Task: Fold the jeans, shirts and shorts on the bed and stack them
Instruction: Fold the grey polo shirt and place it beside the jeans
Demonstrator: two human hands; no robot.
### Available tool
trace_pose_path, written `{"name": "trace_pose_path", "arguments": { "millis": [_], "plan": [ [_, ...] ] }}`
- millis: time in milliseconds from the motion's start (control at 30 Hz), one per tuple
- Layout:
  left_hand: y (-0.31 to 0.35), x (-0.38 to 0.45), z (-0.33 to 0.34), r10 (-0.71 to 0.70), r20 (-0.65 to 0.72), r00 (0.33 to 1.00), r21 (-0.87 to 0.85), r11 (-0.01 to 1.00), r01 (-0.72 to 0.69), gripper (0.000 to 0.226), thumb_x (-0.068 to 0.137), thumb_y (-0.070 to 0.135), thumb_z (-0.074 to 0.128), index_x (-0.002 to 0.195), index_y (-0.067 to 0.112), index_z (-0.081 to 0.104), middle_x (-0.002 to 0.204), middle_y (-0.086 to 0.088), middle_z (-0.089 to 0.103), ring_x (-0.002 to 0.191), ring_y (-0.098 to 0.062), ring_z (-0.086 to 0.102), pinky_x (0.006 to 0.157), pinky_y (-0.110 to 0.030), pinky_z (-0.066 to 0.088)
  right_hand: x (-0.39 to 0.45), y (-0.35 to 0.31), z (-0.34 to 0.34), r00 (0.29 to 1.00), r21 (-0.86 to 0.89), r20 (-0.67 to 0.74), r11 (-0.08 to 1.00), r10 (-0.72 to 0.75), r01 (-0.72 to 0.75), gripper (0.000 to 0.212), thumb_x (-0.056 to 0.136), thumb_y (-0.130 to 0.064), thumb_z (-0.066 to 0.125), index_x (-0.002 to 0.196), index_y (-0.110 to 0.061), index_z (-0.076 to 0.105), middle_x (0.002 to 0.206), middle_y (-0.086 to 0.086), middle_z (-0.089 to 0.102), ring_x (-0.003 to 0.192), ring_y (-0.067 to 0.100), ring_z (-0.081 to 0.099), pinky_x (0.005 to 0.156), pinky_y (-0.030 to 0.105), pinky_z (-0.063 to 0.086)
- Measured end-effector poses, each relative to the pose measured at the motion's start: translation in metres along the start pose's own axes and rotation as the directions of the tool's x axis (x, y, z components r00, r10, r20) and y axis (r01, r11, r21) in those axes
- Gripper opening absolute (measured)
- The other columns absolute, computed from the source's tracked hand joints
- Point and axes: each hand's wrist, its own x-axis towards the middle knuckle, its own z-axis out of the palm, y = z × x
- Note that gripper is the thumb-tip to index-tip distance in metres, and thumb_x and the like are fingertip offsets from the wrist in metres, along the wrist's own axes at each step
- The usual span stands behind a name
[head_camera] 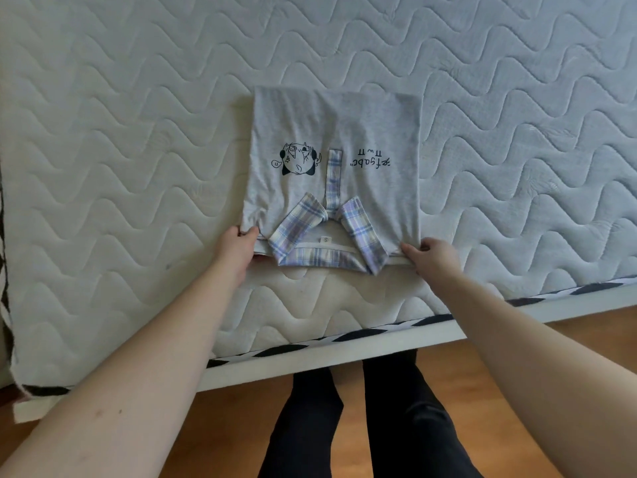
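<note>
Left hand [238, 243], right hand [431, 253], each pinching grip on shirt [372, 125] shoulders.

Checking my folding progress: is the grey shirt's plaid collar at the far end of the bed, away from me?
No, the plaid collar lies at the near edge of the grey shirt, between the left hand and right hand.
</note>
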Motion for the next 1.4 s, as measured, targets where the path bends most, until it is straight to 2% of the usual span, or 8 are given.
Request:
{"name": "trace_pose_path", "arguments": {
  "millis": [167, 433, 600, 833, 933, 1100, 1267, 1400],
  "plan": [
    [0.017, 0.013, -0.02, 0.021, -0.044, 0.999, -0.103, 0.994, -0.026, 0.012, 0.092, 0.018, 0.065, 0.103, 0.014, 0.063, 0.115, -0.017, 0.068, 0.104, -0.032, 0.066, 0.094, -0.05, 0.053, -0.045, 0.008, 0.032, 0.982, 0.196, 0.145, 0.969, 0.12, -0.148, 0.026, 0.087, -0.026, 0.073, 0.085, -0.001, 0.067, 0.071, 0.011, 0.064, 0.068, 0.026, 0.06, 0.074, 0.043, 0.054],
    [0.071, 0.03, -0.049, 0.196, -0.208, 0.958, -0.001, 0.98, -0.201, 0.031, 0.083, 0.019, 0.076, 0.111, 0.007, 0.067, 0.103, -0.012, 0.071, 0.087, -0.024, 0.067, 0.083, -0.042, 0.056, -0.108, -0.021, 0.126, 0.869, 0.443, 0.384, 0.764, 0.311, -0.469, 0.021, 0.09, -0.017, 0.07, 0.078, -0.009, 0.055, 0.064, 0.008, 0.057, 0.051, 0.018, 0.053, 0.039, 0.023, 0.039],
    [0.108, 0.055, -0.066, 0.283, -0.271, 0.92, 0.048, 0.958, -0.281, 0.031, 0.081, 0.022, 0.077, 0.109, 0.014, 0.067, 0.101, -0.003, 0.07, 0.086, -0.019, 0.066, 0.082, -0.034, 0.058, -0.146, -0.058, 0.184, 0.832, 0.455, 0.484, 0.735, 0.27, -0.503, 0.024, 0.09, -0.027, 0.07, 0.086, -0.004, 0.065, 0.07, 0.004, 0.069, 0.057, 0.017, 0.061, 0.051, 0.026, 0.048],
    [0.07, 0.046, -0.076, 0.236, -0.253, 0.938, 0.046, 0.972, -0.232, 0.04, 0.086, 0.015, 0.068, 0.124, 0.011, 0.057, 0.119, -0.002, 0.065, 0.102, -0.02, 0.063, 0.079, -0.018, 0.05, -0.155, -0.076, 0.185, 0.85, 0.021, 0.514, 0.989, 0.115, -0.146, 0.047, 0.1, -0.043, 0.045, 0.075, -0.01, 0.067, 0.056, -0.003, 0.067, 0.049, 0.011, 0.061, 0.061, 0.029, 0.056],
    [0.035, 0.036, -0.081, 0.131, -0.25, 0.959, 0.059, 0.991, -0.12, 0.026, 0.089, 0.022, 0.063, 0.112, 0.01, 0.062, 0.116, -0.014, 0.068, 0.104, -0.03, 0.064, 0.083, -0.034, 0.05, -0.132, -0.09, 0.17, 0.866, -0.009, 0.493, 0.995, -0.085, 0.103, 0.042, 0.101, -0.039, 0.044, 0.076, -0.014, 0.067, 0.059, -0.005, 0.068, 0.046, 0.006, 0.06, 0.046, 0.021, 0.047],
    [-0.03, 0.003, -0.076, -0.051, -0.202, 0.978, -0.069, 0.997, 0.038, 0.021, 0.094, 0.018, 0.052, 0.101, 0.004, 0.066, 0.092, -0.016, 0.072, 0.09, -0.032, 0.069, 0.089, -0.039, 0.055, -0.091, -0.147, 0.16, 0.737, -0.07, 0.558, 0.863, -0.382, 0.5, 0.022, 0.099, -0.028, 0.051, 0.085, -0.022, 0.065, 0.076, -0.007, 0.071, 0.06, 0.005, 0.065, 0.054, 0.016, 0.048],
    [-0.065, -0.036, -0.061, -0.099, -0.182, 0.978, -0.044, 0.995, 0.093, 0.022, 0.095, 0.017, 0.046, 0.102, 0.014, 0.067, 0.11, -0.014, 0.069, 0.101, -0.032, 0.065, 0.09, -0.041, 0.053, -0.055, -0.217, 0.171, 0.667, -0.125, 0.496, 0.715, -0.556, 0.688, 0.017, 0.098, -0.028, 0.054, 0.107, -0.02, 0.067, 0.096, -0.001, 0.072, 0.083, 0.018, 0.068, 0.072, 0.03, 0.051],
    [-0.071, -0.065, -0.042, -0.166, -0.191, 0.967, -0.037, 0.986, 0.162, 0.023, 0.098, 0.018, 0.044, 0.108, 0.012, 0.064, 0.097, -0.006, 0.067, 0.083, -0.021, 0.061, 0.065, -0.029, 0.044, -0.029, -0.26, 0.167, 0.614, -0.219, 0.504, 0.597, -0.608, 0.772, 0.022, 0.098, -0.027, 0.054, 0.113, -0.018, 0.067, 0.104, 0.0, 0.071, 0.088, 0.02, 0.067, 0.063, 0.025, 0.048]
  ]
}}
